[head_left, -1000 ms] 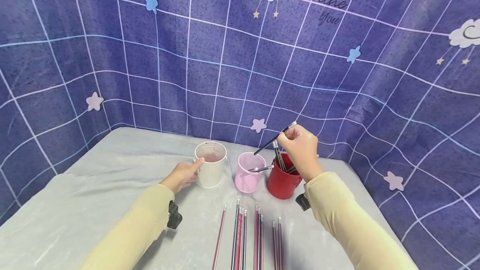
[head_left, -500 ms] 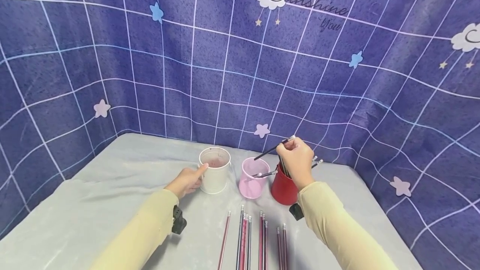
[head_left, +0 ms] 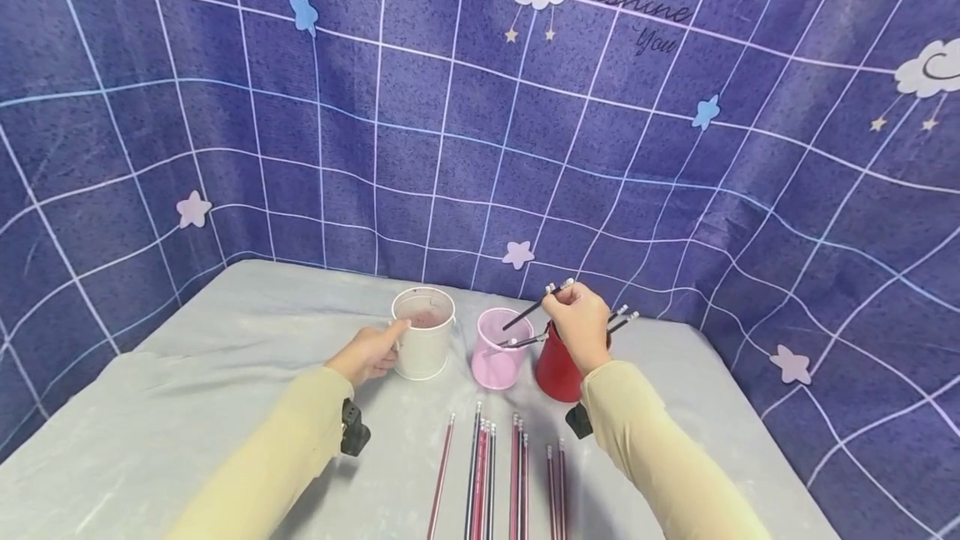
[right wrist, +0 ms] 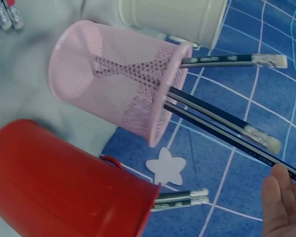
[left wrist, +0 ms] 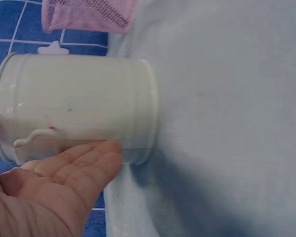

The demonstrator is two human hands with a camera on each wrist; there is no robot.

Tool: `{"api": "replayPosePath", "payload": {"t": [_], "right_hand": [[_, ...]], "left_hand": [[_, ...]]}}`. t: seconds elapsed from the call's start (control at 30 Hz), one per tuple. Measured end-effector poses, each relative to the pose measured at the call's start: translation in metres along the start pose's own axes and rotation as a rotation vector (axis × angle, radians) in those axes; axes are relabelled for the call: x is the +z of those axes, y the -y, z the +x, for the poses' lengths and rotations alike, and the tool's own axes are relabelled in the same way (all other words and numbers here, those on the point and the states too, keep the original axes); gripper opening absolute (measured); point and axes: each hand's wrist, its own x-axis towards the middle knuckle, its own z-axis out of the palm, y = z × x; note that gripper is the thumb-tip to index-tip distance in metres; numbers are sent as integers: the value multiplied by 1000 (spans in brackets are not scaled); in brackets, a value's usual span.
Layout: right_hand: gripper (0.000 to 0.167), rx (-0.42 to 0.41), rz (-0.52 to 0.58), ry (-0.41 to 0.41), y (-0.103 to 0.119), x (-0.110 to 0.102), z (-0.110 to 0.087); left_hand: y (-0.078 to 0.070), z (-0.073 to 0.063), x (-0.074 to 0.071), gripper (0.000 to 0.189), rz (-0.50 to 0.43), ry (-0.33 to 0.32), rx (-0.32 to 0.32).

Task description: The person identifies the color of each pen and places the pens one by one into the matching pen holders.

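My left hand (head_left: 371, 352) is at the white bucket (head_left: 423, 357), thumb over its rim and fingers (left wrist: 96, 170) along its outer wall. In the right hand (head_left: 579, 323), thumb and fingers pinch a dark pencil (right wrist: 237, 150) near its eraser end. This pencil slants down to the left, its lower end at the mouth of the pink mesh cup (head_left: 495, 369). Two other dark pencils lean in that cup, their silver ferrules and white erasers sticking out. Partly hidden behind the right hand is the red bucket (head_left: 555, 369), with several dark pencils in it.
Red and dark pencils (head_left: 480, 473) lie in loose groups on the grey cloth (head_left: 247, 407), in front of the containers. A purple gridded curtain (head_left: 420, 107) hangs close behind the three containers. Black cameras are strapped to both wrists.
The right hand has come down and left, bringing the pencil's lower end further into the pink cup's mouth. My left hand stays at the white bucket.
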Motion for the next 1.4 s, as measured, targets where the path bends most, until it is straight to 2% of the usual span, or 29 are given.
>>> {"api": "replayPosePath", "payload": {"t": [0.23,0.43,0.57,1.0,1.2,1.4], "right_hand": [[6,38,-27,86,-10,11,-4],[5,50,-90,147,-17,17,-7],[6,50,-119,166,-21,19,-9],[7,99,-144,204,-25,19,-9],[12,48,-145,237,-23,19,-12],[9,4,-147,275,-23,16,-13]], "left_hand": [[-4,2,-2,76,-3,-6,-44],[-2,4,-2,82,-6,13,-32],[0,3,-2,83,-43,41,-26],[1,3,-1,82,-70,31,-32],[2,3,-1,83,-74,23,-34],[2,2,0,83,-73,13,-26]]}}
